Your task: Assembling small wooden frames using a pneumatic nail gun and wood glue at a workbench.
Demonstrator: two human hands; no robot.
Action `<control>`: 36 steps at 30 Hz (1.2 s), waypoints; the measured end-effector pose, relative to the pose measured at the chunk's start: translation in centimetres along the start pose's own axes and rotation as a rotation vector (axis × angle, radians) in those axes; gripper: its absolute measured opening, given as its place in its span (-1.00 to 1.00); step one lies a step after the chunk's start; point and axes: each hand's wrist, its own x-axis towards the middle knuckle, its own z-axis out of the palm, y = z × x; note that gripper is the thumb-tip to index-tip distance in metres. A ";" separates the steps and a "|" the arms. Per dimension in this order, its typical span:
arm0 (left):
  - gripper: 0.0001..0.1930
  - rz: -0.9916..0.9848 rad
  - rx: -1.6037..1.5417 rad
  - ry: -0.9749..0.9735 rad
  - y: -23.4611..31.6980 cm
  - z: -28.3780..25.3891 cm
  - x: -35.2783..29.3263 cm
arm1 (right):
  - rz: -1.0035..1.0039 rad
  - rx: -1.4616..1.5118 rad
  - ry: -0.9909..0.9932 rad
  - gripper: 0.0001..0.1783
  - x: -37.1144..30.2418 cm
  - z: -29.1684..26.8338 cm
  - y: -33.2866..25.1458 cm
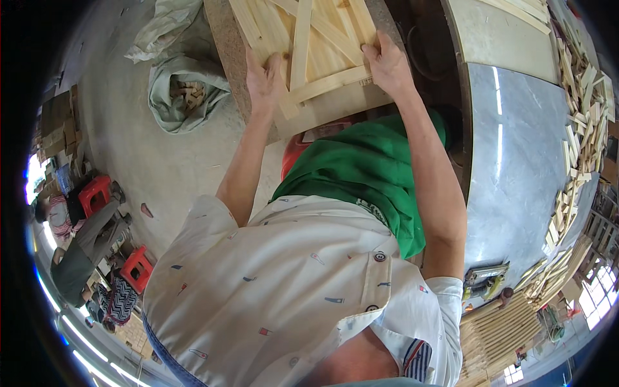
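A pale wooden panel (300,48) with upright, crosswise and diagonal slats lies in front of me, its far end cut off by the top of the view. My left hand (263,84) grips its left edge near the close corner, thumb on top. On the opposite edge, my right hand (389,68) is closed in the same way, a little farther up. Fingers under the edges are partly hidden. Beneath the panel is a brown worktop (224,35), with a light board surface (351,102) showing at the near side.
Left on the floor stands an open sack (158,97) of wood offcuts, beside a crumpled white sack (171,26). A grey metal-topped table (516,142) is at my right, heaped with wood strips (583,97) along its far edge. Red stools (137,269) and people are farther left.
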 end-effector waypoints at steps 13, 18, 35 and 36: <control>-0.52 0.239 0.106 -0.022 -4.2 0.3 2.7 | 0.069 0.054 0.111 -0.69 1.7 2.1 -0.7; -0.39 0.142 -0.054 -0.025 -6.2 0.3 2.7 | -0.038 0.153 0.172 -0.38 -1.4 2.5 0.5; -0.09 0.182 0.484 -0.568 4.6 -4.6 -5.7 | -0.225 -0.045 0.003 -0.29 -6.3 0.0 3.1; -0.09 0.186 0.490 -0.572 4.5 -4.7 -5.6 | -0.212 -0.049 -0.013 -0.30 -6.2 -0.2 3.0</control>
